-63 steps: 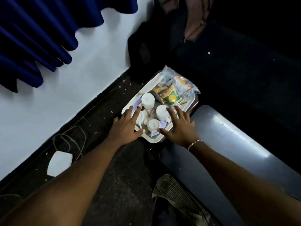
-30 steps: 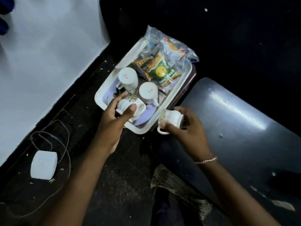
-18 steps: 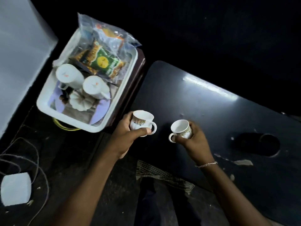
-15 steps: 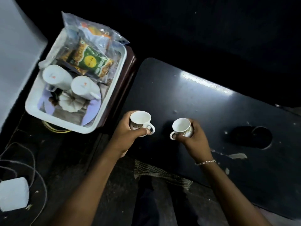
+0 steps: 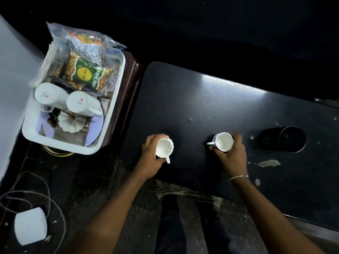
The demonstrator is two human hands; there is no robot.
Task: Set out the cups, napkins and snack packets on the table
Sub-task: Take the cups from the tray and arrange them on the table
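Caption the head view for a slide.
Left hand and right hand each hold a white cup upright over the dark table.

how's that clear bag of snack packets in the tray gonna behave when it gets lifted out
The clear bag of snack packets looks like thin, crinkled plastic, so it will probably sag and shift rather than hold shape. The packets inside seem loose and may slide to one end. It likely weighs little for its bulk and leans over the white tray rim, so it could snag.
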